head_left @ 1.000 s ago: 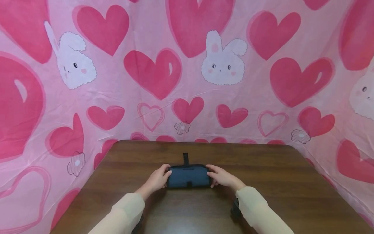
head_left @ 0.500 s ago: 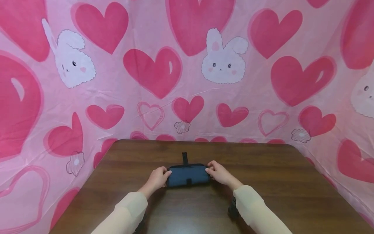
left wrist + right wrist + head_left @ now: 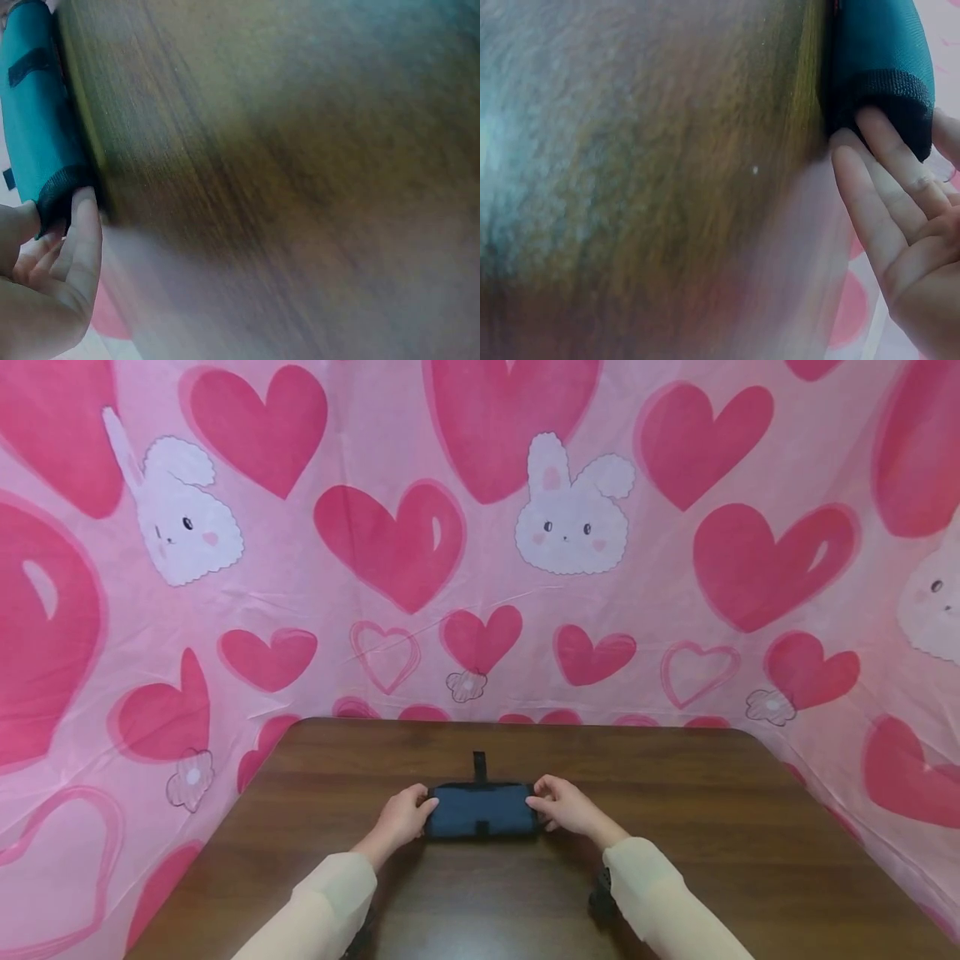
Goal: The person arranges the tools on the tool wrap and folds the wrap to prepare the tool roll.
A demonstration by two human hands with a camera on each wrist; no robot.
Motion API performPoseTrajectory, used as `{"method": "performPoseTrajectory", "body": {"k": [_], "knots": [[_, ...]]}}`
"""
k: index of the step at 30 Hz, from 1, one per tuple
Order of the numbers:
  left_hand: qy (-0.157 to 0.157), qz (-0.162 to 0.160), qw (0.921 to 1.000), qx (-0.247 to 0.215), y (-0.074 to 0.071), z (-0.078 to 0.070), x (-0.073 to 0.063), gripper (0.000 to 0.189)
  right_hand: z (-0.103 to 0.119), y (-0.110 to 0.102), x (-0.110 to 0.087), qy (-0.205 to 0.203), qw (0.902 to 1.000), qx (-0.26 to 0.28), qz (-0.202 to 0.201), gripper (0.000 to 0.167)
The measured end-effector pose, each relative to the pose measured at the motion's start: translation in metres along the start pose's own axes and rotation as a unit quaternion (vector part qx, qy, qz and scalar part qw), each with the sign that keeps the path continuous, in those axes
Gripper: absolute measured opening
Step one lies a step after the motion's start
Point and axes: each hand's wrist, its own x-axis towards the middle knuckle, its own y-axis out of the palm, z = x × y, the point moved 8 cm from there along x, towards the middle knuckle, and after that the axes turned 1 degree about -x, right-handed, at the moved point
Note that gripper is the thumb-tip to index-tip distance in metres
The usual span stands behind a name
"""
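A dark blue fabric roll-up pouch [image 3: 480, 808] with black edging lies across the wooden table in the head view. A black strap [image 3: 480, 766] sticks out from its far side, and a short black patch [image 3: 482, 828] sits on its near face. My left hand [image 3: 402, 817] grips the pouch's left end, thumb on top; the left wrist view shows the fingers [image 3: 86, 225] at the black-bound end. At the opposite end my right hand [image 3: 566, 808] holds the pouch between thumb and fingers, with fingertips [image 3: 877, 124] at the end's opening in the right wrist view.
The brown wooden table [image 3: 480, 893] spreads around the pouch on all sides. Behind it hangs a pink cloth [image 3: 495, 585] printed with hearts and rabbits. A dark device [image 3: 602, 897] is strapped under the right sleeve [image 3: 660, 885].
My right hand has shifted its hold at the pouch's right end, its fingers rising a little. The pouch tilted slightly, then came level again. My left hand stays at its end.
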Motion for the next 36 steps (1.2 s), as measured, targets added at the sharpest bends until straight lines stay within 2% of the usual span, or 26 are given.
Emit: {"method": "performPoseTrajectory", "body": {"k": [4,8,12,15,20,27,36], "knots": [[-0.008,-0.002,0.9999,-0.007,0.0,0.003,0.001,0.015,0.002,0.0,0.0,0.001,1.0,-0.001,0.003,0.032],[-0.008,-0.002,0.9998,-0.017,0.0,0.003,0.002,0.032,0.004,0.001,0.002,-0.008,0.9999,-0.012,-0.001,0.041],[0.03,0.007,0.999,0.032,0.003,-0.006,0.002,0.042,0.004,0.004,0.005,-0.015,0.9993,-0.033,0.006,0.048],[0.053,0.025,0.995,0.081,0.006,-0.01,0.001,0.041,0.003,0.007,0.007,-0.015,0.9985,-0.05,0.017,0.045],[0.057,0.051,0.9908,0.112,0.01,-0.009,0.001,0.044,0.001,0.01,0.009,-0.01,0.9978,-0.061,0.023,0.044],[0.057,0.055,0.992,0.099,0.008,-0.009,0.0,0.044,0.001,0.01,0.008,-0.022,0.9977,-0.06,0.022,0.046],[0.087,0.038,0.9927,0.074,0.004,-0.009,0.001,0.044,0.005,0.004,0.004,-0.054,0.9977,-0.041,0.006,0.045]]}}
